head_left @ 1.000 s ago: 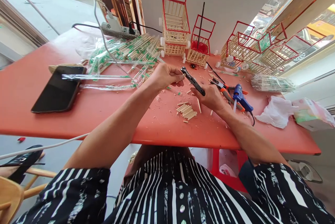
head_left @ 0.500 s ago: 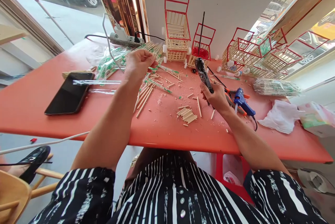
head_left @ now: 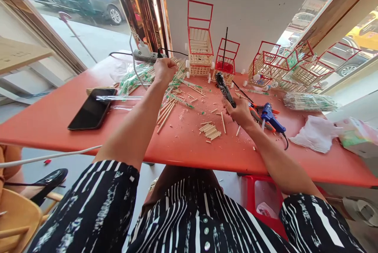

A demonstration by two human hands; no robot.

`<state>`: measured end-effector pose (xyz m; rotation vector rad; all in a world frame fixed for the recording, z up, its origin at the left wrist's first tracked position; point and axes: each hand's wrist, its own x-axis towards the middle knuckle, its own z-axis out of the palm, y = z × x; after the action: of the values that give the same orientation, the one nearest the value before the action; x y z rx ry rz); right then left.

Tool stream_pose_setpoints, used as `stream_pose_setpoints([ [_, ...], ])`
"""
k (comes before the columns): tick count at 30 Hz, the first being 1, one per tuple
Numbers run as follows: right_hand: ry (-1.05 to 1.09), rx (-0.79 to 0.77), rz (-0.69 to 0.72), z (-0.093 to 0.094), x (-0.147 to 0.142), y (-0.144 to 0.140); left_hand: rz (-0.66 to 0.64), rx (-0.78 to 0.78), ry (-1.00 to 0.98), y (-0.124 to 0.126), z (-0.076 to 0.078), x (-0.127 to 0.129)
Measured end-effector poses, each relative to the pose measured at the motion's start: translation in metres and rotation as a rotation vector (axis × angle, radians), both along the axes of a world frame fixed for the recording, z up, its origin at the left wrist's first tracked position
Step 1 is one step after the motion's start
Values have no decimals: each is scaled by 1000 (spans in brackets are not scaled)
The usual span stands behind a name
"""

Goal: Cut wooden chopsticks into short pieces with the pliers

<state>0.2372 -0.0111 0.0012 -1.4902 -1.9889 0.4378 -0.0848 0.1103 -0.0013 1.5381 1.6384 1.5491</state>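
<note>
My left hand (head_left: 164,71) reaches over a heap of thin wooden sticks in clear and green wrappers (head_left: 137,77). Its fingers are pinched together at the near end of the heap; whatever is between them is hidden. In my right hand (head_left: 239,110) is a black pliers-like tool (head_left: 225,90), raised above the table with its head pointing away from me. Below and between the hands lie a small pile of short cut sticks (head_left: 210,131) and a bundle of longer bare sticks (head_left: 167,114). Torn wrappers and crumbs of wood are scattered around them.
Small stick-built carts with red frames (head_left: 201,46) stand along the wall, more (head_left: 267,64) at the right. A blue glue gun (head_left: 272,118), orange-handled pliers (head_left: 267,125), white cloth (head_left: 315,133) and wrapped stick bundle (head_left: 310,101) lie right. A phone (head_left: 90,110) and power strip (head_left: 144,56) are left.
My left hand has moved a little farther over the wrapped sticks, its fingers still pinched. My right hand keeps the black tool in nearly the same place. The whole view has shifted slightly.
</note>
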Motion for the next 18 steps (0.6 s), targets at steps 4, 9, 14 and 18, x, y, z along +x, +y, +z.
stream_pose_setpoints([
  [4,-60,-5,-17,3,-1,-2,-42,-91,292,6,-3,9],
  [9,-115,19,-11,3,2,-2,-283,-227,515,-5,-1,-3],
  [14,-116,82,12,1,2,-2,-154,-182,362,-5,4,-14],
  [18,-87,86,21,-1,0,-2,-119,-40,247,3,-4,-1],
])
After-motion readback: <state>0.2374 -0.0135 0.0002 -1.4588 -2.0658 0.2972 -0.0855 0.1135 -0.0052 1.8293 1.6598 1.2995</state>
